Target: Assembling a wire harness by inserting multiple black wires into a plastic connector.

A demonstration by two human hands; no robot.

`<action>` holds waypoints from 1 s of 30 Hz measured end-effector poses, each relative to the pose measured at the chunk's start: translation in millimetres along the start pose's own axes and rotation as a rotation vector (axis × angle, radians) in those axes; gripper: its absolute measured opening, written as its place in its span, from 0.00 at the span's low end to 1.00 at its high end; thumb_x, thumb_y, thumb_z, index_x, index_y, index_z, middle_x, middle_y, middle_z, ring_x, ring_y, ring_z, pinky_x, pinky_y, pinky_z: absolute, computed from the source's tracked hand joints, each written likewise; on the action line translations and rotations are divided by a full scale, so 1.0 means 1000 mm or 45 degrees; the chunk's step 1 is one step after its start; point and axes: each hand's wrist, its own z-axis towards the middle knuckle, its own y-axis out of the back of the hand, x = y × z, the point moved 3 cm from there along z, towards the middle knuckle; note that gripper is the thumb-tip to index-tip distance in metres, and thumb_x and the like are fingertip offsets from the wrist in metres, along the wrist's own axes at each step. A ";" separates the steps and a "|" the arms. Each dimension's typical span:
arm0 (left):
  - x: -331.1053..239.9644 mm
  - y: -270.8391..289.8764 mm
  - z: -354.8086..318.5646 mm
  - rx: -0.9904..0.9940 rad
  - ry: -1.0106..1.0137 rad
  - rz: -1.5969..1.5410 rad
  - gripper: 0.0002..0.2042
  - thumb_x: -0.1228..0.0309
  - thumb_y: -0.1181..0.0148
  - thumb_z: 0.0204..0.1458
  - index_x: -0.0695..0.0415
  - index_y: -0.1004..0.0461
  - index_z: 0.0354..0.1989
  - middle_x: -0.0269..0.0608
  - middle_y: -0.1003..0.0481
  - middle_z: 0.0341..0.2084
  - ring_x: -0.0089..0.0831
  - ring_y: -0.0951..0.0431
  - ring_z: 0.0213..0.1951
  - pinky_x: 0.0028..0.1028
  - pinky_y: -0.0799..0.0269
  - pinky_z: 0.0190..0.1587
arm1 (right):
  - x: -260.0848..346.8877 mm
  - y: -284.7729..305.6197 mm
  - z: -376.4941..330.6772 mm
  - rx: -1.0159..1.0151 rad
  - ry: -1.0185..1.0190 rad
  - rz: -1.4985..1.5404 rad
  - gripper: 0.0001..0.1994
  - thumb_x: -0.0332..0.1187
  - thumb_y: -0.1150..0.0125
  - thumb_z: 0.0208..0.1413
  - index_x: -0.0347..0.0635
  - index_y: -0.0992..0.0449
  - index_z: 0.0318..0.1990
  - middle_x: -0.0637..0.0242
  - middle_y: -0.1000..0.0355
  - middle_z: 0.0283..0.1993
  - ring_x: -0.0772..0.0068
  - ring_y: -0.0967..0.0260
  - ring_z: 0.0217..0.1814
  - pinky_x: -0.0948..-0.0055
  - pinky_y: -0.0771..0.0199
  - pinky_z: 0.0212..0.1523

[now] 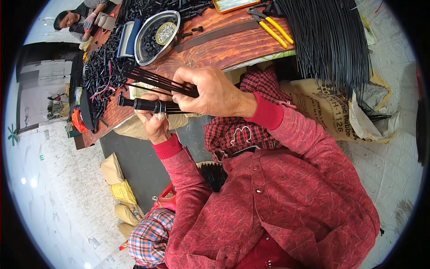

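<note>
My right hand (212, 92) is closed round a bundle of thin black rods (154, 77), which fan out to the left above the table's front edge. Just below it, my left hand (156, 125) grips a black tubular part (142, 104) with a wider end at the left. Thin silvery wire (160, 109) shows at the left fingertips, and dark rods run from the part toward the right hand. Whether these rods are joined to the part, I cannot tell.
On the wooden table (210, 51) stand a metal bowl (139, 42) of small black parts and yellow-handled pliers (277, 32). A flat dark metal strip (217, 36) lies near them. Long black rods (327, 40) hang over the right edge. Another person (83, 20) sits at the far left.
</note>
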 end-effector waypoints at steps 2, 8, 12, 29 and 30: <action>0.004 0.005 0.000 -0.012 -0.006 -0.017 0.24 0.71 0.31 0.35 0.64 0.31 0.43 0.50 0.25 0.34 0.39 0.25 0.38 0.35 0.29 0.47 | -0.001 -0.003 0.000 -0.079 0.029 0.067 0.11 0.31 0.37 0.46 0.38 0.27 0.37 0.59 0.28 0.27 0.64 0.27 0.29 0.67 0.28 0.32; 0.007 0.010 0.001 0.063 -0.001 -0.172 0.25 0.73 0.30 0.36 0.63 0.31 0.46 0.47 0.27 0.40 0.38 0.26 0.43 0.36 0.30 0.51 | 0.000 -0.006 -0.001 0.015 -0.003 0.083 0.11 0.30 0.38 0.45 0.36 0.28 0.36 0.56 0.28 0.30 0.53 0.27 0.34 0.63 0.28 0.36; 0.006 0.000 -0.002 -0.184 -0.023 -0.181 0.30 0.75 0.30 0.35 0.60 0.34 0.52 0.43 0.30 0.45 0.38 0.27 0.45 0.37 0.31 0.53 | -0.005 -0.008 -0.001 0.019 0.076 -0.045 0.12 0.32 0.36 0.44 0.36 0.27 0.35 0.57 0.29 0.29 0.53 0.28 0.33 0.63 0.29 0.35; 0.010 0.033 -0.007 -0.080 0.027 -0.043 0.30 0.76 0.31 0.38 0.60 0.34 0.54 0.47 0.28 0.47 0.42 0.26 0.48 0.41 0.31 0.56 | -0.008 -0.005 0.001 0.041 0.090 -0.009 0.12 0.33 0.33 0.43 0.34 0.24 0.32 0.59 0.28 0.28 0.61 0.28 0.29 0.67 0.30 0.31; 0.009 0.034 -0.007 -0.050 0.041 -0.026 0.30 0.76 0.31 0.38 0.60 0.34 0.54 0.47 0.28 0.47 0.41 0.26 0.49 0.40 0.31 0.55 | -0.007 -0.005 0.001 0.042 0.092 -0.009 0.12 0.33 0.33 0.43 0.34 0.24 0.32 0.59 0.28 0.28 0.61 0.28 0.29 0.67 0.30 0.31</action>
